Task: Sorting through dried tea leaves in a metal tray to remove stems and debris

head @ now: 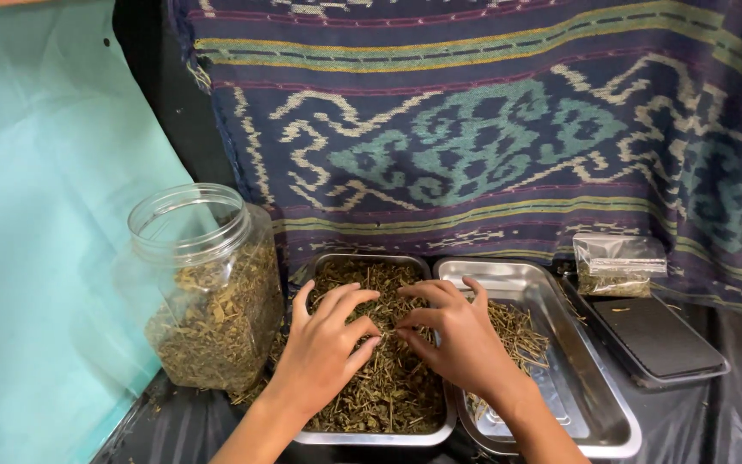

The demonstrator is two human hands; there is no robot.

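Steel trays sit side by side on dark plastic sheeting, and the person's work is centred on the left tray (319,434), which is heaped with dried green-brown herb stems (392,391). The left hand (324,348) lies palm-down on that heap, fingers spread and loosely curled so the tips rake into the stems; it grips nothing firmly. The right hand (457,339) reaches across from the other side, its thumb and forefinger brought together on a few thin stems at the middle of the heap, the remaining fingers fanned out and lifted clear. The two hands meet fingertip to fingertip, a pose that suits picking through loose material.

The right tray (599,412) touches the first and holds only a thin scatter of straighter stalks (517,331), with much bare metal showing, so the two lots stay apart. A clear plastic jar (208,292) stands open just left of the trays, partly filled with similar dried leaf, close to the left hand. Further right rests a flat dark scale (650,339), and a small sealed bag (618,266) of herb leans against the patterned woven cloth (474,137) behind.
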